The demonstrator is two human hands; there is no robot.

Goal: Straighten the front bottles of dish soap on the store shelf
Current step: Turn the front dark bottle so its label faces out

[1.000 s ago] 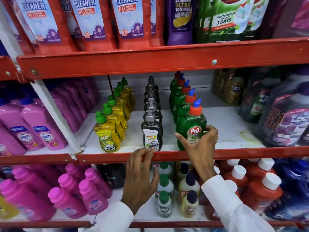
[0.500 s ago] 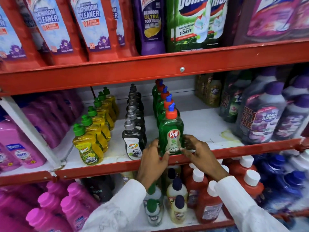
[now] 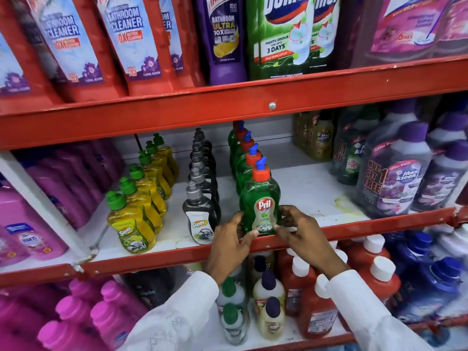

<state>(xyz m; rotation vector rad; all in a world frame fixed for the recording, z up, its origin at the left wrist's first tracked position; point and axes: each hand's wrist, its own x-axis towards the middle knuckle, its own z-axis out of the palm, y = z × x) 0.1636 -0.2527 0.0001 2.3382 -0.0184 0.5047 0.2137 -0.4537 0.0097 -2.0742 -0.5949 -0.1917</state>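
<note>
Green bottle [image 3: 260,198] upright (label front), between left hand [image 3: 230,245], right hand [image 3: 305,239].

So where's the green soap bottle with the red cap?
The front green bottle stands mid-shelf at the front edge, right of the black bottle, between both hands.

Glossy clear-plastic green bottle [image 3: 259,196]; painted metal shelf [image 3: 354,225]; matt white cloth sleeves [image 3: 177,323].

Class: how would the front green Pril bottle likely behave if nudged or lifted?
The Pril bottle looks full, so probably weighty. Tall and narrow, it may tip if pushed high. Its glossy plastic seems slippery; both hands steady its base.
</note>
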